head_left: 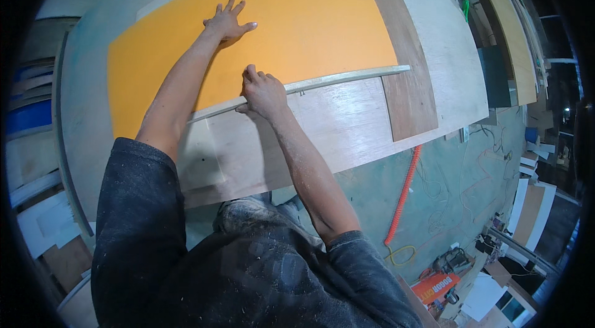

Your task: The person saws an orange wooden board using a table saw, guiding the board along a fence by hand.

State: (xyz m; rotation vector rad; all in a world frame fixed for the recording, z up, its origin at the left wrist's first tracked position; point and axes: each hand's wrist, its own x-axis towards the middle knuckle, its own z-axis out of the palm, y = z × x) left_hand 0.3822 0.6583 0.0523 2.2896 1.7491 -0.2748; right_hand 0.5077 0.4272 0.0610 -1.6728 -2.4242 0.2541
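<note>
Left hand [227,24]: arm reaching well forward, palm down on the orange sheet [316,15], fingers splayed wide, thumb out to the right. Right hand [265,92]: elbow bent, forearm angling up and leftward; fingers curled over the pale strip [347,78], thumb on its near side, holding it. Strip lies along the sheet's near edge, long axis roughly left–right, right end farther from the person and pointing past the sheet's corner. Sheet on the bench [449,68], its length also crosswise before the person.
</note>
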